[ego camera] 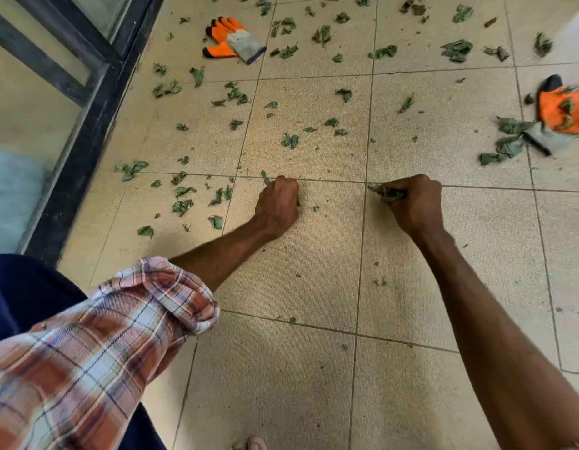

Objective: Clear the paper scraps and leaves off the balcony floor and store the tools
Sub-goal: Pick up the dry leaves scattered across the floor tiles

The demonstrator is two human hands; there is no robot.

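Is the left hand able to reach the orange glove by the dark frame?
Probably not without leaning forward: only leaves lie between, but the left hand, gripping some, is far from the glove.

Looks like a home balcony or patio. Evidence: beige square-tiled floor (pixel 314 368) with grout lines; dark metal frame (pixel 86 131) holding glass panels (pixel 22 125) along the left; torn green leaves (pixel 457 50) littered across the far half; orange-and-grey work glove (pixel 236 39) far left, second glove (pixel 562 108) at the right edge.

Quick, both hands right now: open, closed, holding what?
Left hand: closed, leaf scrap peeking out of fist.
Right hand: closed on a bunch of leaves.
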